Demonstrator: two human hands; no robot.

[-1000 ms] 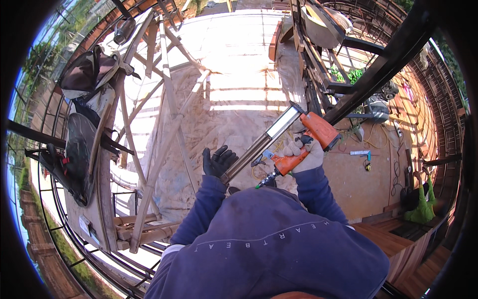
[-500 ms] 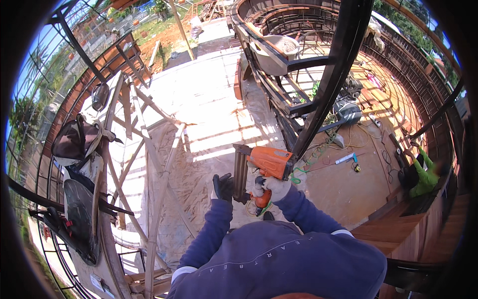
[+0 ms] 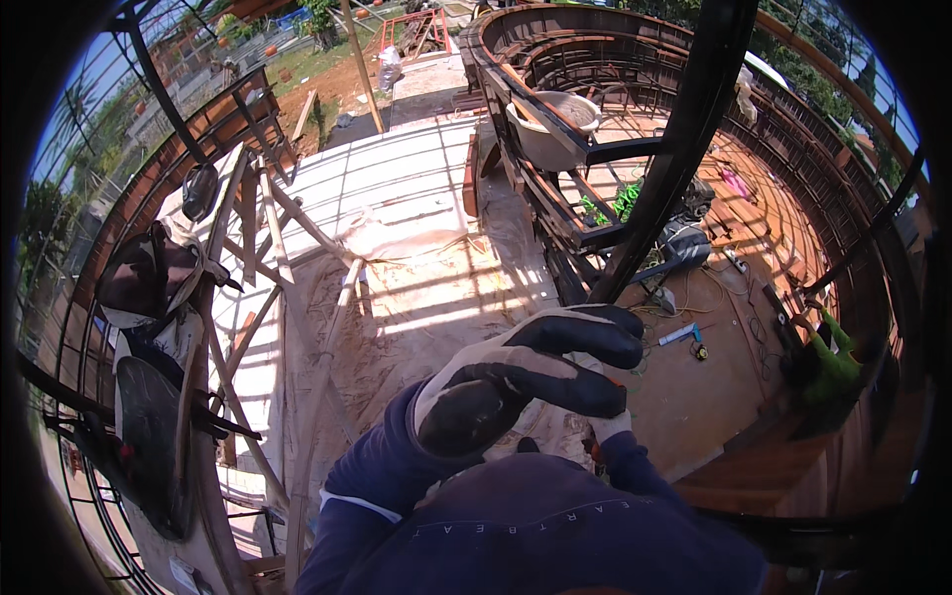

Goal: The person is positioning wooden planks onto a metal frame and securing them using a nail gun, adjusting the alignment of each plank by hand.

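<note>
My left hand [image 3: 526, 372], in a light glove with black-coated fingers and palm, is raised close to the view. Its fingers stretch to the right in a loose curve, the thumb side lower, and I see nothing held in it. Behind it, my right hand [image 3: 610, 426] is mostly covered; only a strip of pale glove and the blue sleeve show. A small orange part of the nail gun [image 3: 615, 379] peeks out beside that hand. The rest of the tool is hidden by my left glove.
A dark metal post [image 3: 674, 159] slants up just ahead. On the left stands a wooden trestle [image 3: 337, 317] by a plank carrying bags. A white tub [image 3: 550, 129] rests among curved railings. A tape measure [image 3: 701, 351] lies on the board at right, near a person in green [image 3: 833, 367].
My left hand has risen from beside the nail gun toward the view and across to the right. It now covers most of the tool and my right hand.
</note>
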